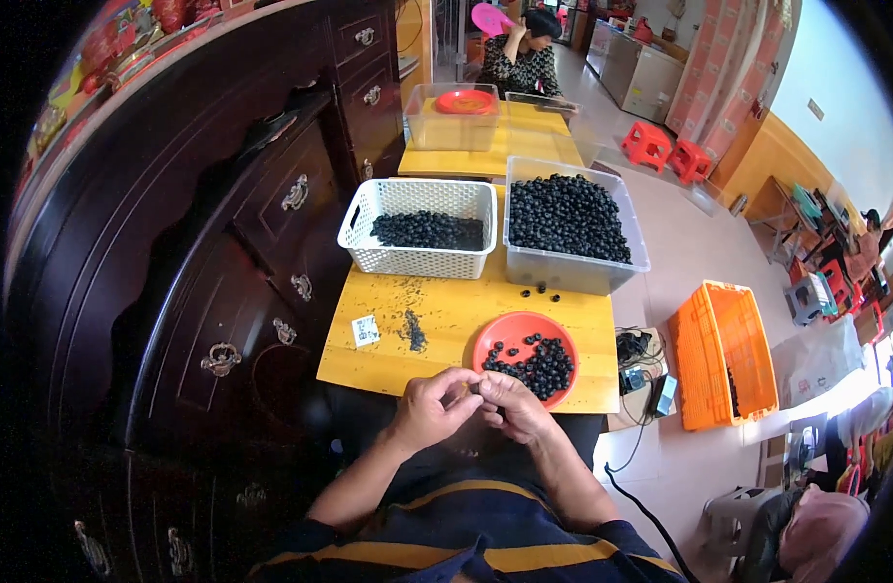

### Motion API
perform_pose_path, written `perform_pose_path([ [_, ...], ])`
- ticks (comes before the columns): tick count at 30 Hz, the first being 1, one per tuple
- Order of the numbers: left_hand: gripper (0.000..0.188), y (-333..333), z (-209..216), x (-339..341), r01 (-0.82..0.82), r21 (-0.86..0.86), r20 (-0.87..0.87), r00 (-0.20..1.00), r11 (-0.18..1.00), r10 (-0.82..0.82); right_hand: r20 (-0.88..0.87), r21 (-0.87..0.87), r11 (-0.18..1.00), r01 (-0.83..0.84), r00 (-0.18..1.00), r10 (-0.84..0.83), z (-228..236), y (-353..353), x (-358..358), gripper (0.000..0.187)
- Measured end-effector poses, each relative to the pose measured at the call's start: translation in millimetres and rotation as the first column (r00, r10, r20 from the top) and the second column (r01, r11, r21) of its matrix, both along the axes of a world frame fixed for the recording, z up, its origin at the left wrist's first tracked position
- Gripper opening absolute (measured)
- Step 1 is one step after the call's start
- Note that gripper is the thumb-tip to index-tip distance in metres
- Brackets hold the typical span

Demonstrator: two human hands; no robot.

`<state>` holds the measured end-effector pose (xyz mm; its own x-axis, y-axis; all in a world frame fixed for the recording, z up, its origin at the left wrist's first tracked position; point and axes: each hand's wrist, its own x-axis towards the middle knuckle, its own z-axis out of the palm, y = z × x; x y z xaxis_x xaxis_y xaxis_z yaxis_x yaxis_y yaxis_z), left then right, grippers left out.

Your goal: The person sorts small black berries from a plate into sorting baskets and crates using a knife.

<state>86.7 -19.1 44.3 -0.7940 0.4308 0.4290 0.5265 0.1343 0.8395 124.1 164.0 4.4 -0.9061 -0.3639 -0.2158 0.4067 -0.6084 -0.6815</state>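
My left hand point(434, 410) and my right hand point(514, 404) meet at the near edge of the yellow wooden table point(446, 301), fingertips pinched together. Between them is a small dark piece point(475, 388), mostly covered by the fingers. Just beyond my right hand lies a red round plate point(483, 335) with many small black round parts point(548, 367) on it. A white perforated basket point(417, 262) farther back holds more black pieces. Beside it, a clear plastic bin point(572, 277) is heaped with black round parts.
Small dark bits point(414, 330) and a white printed card point(366, 331) lie on the table's left side. Dark drawers point(262, 233) stand close at left. An orange crate point(699, 379) and cables point(633, 342) are at right. Another person point(520, 58) sits at the far table.
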Motion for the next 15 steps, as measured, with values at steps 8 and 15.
perform_pose_path([
  [8,0.015,2.2,-13.3,2.3,-0.045,0.032,-0.021,0.999,0.998,0.046,-0.023,0.042,0.999,0.031,0.999,-0.03,-5.8,-2.1,0.9,0.021],
  [15,0.02,3.8,-22.5,0.8,-0.104,0.003,-0.252,0.962,0.995,0.102,0.034,0.008,0.995,0.097,0.995,-0.097,1.3,-7.6,3.3,0.019],
])
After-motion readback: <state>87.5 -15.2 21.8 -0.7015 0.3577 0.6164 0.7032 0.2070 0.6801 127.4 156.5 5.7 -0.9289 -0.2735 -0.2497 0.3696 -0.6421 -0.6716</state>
